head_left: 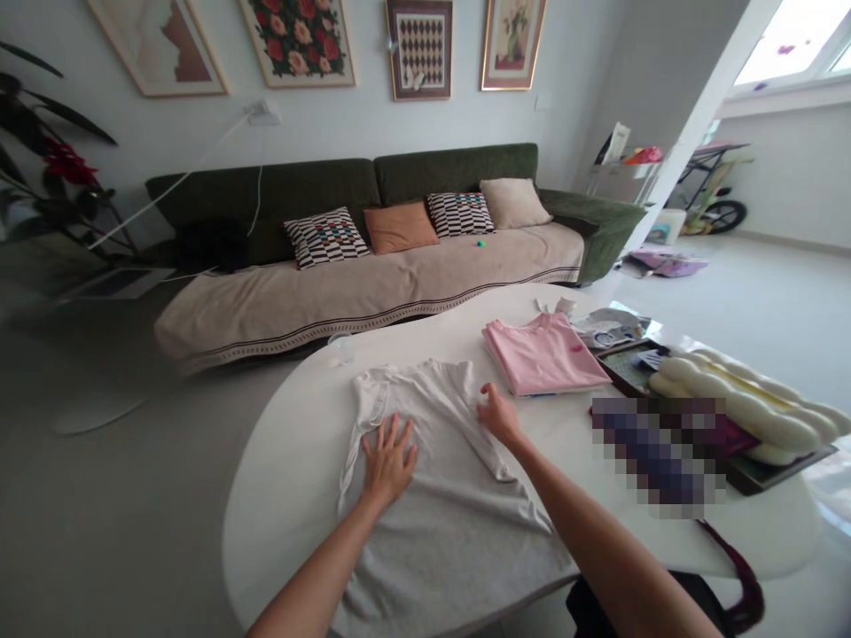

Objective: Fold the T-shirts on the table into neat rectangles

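A light grey T-shirt (pixel 439 496) lies spread on the white oval table (pixel 292 496), its collar end pointing away from me. My left hand (pixel 387 458) rests flat on the shirt's left chest, fingers spread. My right hand (pixel 498 415) sits at the shirt's right sleeve, fingers curled onto the fabric edge; whether it pinches the cloth I cannot make out. A folded pink shirt (pixel 542 354) lies on the table just beyond my right hand.
A dark tray (pixel 784 470) with a cream wavy object (pixel 737 403) stands at the table's right, with papers (pixel 608 326) behind the pink shirt. A small clear glass (pixel 344 347) stands at the far table edge. A green sofa (pixel 399 230) with cushions lies beyond.
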Available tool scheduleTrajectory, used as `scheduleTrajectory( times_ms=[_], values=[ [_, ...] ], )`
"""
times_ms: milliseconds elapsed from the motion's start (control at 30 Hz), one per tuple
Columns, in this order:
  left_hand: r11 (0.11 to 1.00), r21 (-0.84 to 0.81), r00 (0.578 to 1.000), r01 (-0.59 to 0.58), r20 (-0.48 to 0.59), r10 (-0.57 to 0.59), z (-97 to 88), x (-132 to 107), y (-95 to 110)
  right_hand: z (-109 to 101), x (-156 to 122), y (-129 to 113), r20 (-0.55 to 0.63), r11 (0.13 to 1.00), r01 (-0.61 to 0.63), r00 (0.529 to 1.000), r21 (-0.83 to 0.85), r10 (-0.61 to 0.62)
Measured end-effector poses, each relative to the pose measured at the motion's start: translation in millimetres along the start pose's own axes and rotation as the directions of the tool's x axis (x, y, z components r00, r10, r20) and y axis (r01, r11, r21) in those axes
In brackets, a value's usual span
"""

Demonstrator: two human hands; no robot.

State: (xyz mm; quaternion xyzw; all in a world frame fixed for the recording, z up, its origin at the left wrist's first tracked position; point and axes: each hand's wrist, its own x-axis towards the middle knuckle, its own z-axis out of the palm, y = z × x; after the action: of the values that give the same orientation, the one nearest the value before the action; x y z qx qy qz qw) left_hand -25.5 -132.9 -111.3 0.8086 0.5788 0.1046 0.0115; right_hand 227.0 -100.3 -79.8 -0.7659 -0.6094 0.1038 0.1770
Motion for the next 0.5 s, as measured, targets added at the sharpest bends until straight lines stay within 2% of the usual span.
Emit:
scheduleTrajectory(
  times_ms=[67, 167, 233, 333, 400, 467, 500],
  values=[
    [1.000, 0.010, 1.000, 0.018, 0.004, -0.018, 1.2, 0.1, -0.9, -7.3, 6.1, -0.4, -0.018, 1.000, 0.017, 1.000, -0.027, -0.017],
    [0.999, 0.009, 0.999, 0.042, 0.015, -0.042, 4.6, 3.5, -1.8, -19.6, 9.3, -0.4, -0.086, 0.996, -0.022, 0.996, -0.091, 0.014],
    [0.996, 0.003, 0.996, 0.090, 0.028, -0.090, 6.1, 10.7, -1.2, -21.1, 7.4, -7.5, -0.107, 0.991, -0.011, 0.994, -0.130, -0.003],
    [0.990, 0.007, 0.989, 0.141, 0.048, -0.142, 4.6, 30.0, -0.8, -8.5, 2.0, -29.0, -0.042, 0.978, 0.132, 0.989, -0.162, -0.141],
    [0.995, 0.020, 0.992, 0.094, 0.082, -0.095, 1.3, 44.2, -5.8, 4.9, -0.9, -42.1, 0.025, 0.962, 0.219, 0.976, -0.162, -0.218],
    [0.998, 0.052, 0.993, 0.045, 0.109, -0.051, -3.0, 54.6, -19.1, 16.6, -2.5, -47.3, 0.069, 0.959, 0.231, 0.973, -0.165, -0.222],
    [0.995, 0.079, 0.992, 0.058, 0.106, -0.066, -5.2, 57.5, -29.1, 20.8, -2.6, -46.4, 0.081, 0.962, 0.214, 0.976, -0.170, -0.203]
  ],
)
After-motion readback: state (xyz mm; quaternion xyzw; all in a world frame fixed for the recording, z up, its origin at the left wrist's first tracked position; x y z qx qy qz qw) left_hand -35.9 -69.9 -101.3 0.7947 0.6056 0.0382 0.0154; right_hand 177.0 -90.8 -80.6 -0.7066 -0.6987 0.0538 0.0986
